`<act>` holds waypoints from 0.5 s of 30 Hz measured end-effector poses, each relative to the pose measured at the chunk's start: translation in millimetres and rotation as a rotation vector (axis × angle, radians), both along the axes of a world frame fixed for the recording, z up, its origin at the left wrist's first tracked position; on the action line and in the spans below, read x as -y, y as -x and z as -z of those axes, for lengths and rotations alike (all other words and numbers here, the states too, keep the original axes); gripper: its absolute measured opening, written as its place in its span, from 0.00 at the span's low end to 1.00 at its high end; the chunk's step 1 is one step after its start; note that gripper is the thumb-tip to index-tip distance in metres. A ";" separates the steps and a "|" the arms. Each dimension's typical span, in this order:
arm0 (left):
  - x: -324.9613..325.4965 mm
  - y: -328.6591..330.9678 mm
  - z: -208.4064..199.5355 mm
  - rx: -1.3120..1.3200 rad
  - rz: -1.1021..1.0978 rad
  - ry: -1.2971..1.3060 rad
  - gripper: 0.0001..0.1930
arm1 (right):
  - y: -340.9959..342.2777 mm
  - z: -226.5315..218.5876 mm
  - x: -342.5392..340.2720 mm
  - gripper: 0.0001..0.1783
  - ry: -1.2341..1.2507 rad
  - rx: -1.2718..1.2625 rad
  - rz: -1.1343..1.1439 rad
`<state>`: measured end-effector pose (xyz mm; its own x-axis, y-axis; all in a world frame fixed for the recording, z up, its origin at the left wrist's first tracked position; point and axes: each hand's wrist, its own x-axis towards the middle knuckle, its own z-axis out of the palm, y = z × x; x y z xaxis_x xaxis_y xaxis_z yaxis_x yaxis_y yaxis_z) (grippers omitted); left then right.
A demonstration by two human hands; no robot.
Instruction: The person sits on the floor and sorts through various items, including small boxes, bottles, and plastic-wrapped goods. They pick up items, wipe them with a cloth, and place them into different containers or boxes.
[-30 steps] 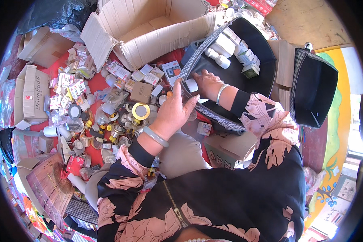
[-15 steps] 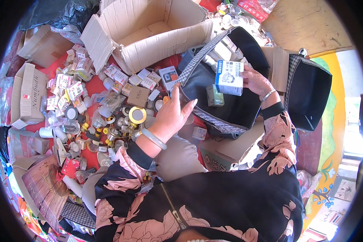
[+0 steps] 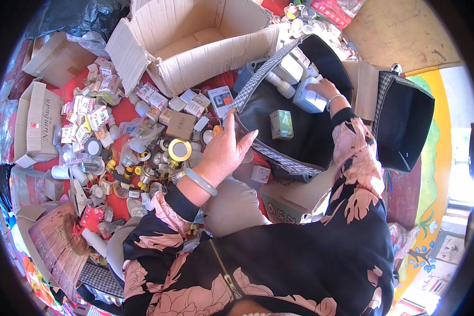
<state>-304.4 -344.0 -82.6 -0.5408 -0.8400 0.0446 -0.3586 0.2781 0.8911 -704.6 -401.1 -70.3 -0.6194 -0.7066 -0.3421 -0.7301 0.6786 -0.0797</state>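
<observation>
A black fabric storage bin (image 3: 305, 145) with a houndstooth rim lies tilted before me. My left hand (image 3: 221, 152) is at its near left corner, with the rim between thumb and forefinger; the other fingers are mostly hidden. Inside the bin, my right hand (image 3: 326, 90) grips the upper end of a blue-and-white lamp box (image 3: 309, 99), its fingertips partly out of sight. Left of that box lie a white bulb (image 3: 280, 84) and a white carton (image 3: 288, 69). A small green box (image 3: 281, 124) sits apart, nearer me in the bin.
A large open cardboard box (image 3: 195, 39) stands behind the bin. Heaped on the red cloth at left are small boxes (image 3: 84, 106) and lamp parts such as a gold-rimmed downlight (image 3: 179, 150). Another black bin (image 3: 404, 124) stands at right. A cardboard carton (image 3: 300, 195) lies beneath the near rim.
My right hand has carried the blue-and-white lamp box away from me and down, beside the white bulb, turning it. The left hand has stayed put.
</observation>
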 end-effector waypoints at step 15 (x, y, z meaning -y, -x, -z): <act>-1.4 0.1 -2.3 0.018 -0.020 -0.045 0.38 | 39.9 51.9 37.3 0.44 0.024 0.022 0.025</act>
<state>-304.5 -342.6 -80.3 -0.5242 -0.8516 -0.0031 -0.3795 0.2303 0.8960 -744.5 -438.4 -122.3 -0.6294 -0.6993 -0.3389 -0.7111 0.6942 -0.1117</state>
